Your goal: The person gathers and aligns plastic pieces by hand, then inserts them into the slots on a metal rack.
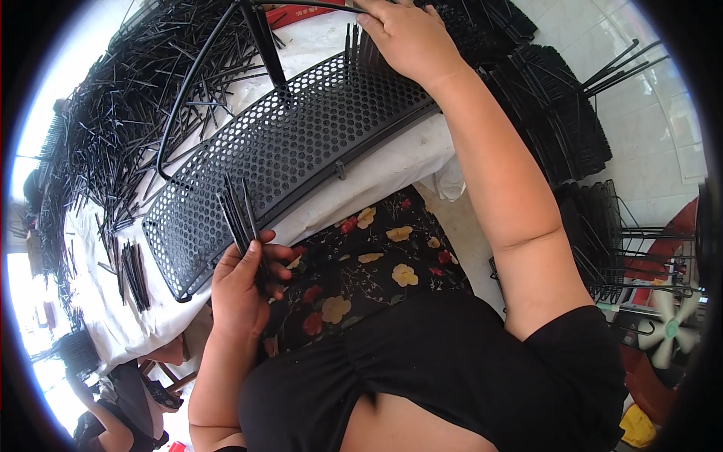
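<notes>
My left hand is closed around several thin black sticks, which point up over the near edge of a curved black perforated panel. The panel lies across a white-covered table, its round holes facing up. A bent black tube frame rises from it. My right hand reaches over the panel's far right part, at the end of the tube frame. Its fingers look pinched together, but the upper picture edge cuts them off, so what they hold is unclear. Several black sticks stand upright beside this hand.
A large heap of loose black sticks covers the table's far left. A small bundle of sticks lies on the white cloth. Stacked black panels stand at the right, with a fan below. Another person's arm shows lower left.
</notes>
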A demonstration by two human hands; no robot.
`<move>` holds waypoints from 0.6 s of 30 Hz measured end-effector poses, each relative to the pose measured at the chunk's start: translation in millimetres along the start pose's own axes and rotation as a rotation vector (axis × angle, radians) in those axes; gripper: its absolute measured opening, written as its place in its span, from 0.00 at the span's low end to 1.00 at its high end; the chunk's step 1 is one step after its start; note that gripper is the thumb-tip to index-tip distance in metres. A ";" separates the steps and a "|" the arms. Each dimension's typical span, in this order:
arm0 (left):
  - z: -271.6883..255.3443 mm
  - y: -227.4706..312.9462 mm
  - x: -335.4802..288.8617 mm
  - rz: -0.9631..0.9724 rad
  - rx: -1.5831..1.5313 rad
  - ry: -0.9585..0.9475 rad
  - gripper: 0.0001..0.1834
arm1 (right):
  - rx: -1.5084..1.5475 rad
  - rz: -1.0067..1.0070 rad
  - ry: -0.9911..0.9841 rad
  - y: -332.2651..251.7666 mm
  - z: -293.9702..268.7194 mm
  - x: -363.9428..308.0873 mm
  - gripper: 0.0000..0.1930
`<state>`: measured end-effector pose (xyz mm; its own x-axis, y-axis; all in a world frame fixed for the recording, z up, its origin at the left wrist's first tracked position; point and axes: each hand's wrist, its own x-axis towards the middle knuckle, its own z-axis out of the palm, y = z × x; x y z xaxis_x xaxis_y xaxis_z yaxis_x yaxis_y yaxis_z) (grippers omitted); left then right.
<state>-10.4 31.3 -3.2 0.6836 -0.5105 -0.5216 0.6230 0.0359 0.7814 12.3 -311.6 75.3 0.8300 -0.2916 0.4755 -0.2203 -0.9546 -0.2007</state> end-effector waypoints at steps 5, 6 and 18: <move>-4.1 -3.7 3.1 0.033 -0.007 0.007 0.12 | 0.049 0.015 -0.005 0.4 -2.6 6.8 0.21; -4.3 -3.8 3.2 0.038 -0.006 0.006 0.12 | 0.049 0.017 -0.005 2.1 -6.9 9.1 0.21; 18.0 1.5 -0.3 0.078 0.066 -0.156 0.12 | 1.179 0.208 -0.441 -75.8 10.5 -82.4 0.12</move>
<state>-16.4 16.0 4.3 0.6585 -0.6356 -0.4030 0.5403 0.0265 0.8410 -34.0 -214.6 42.4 0.9838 -0.1671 0.0655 0.0322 -0.1948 -0.9803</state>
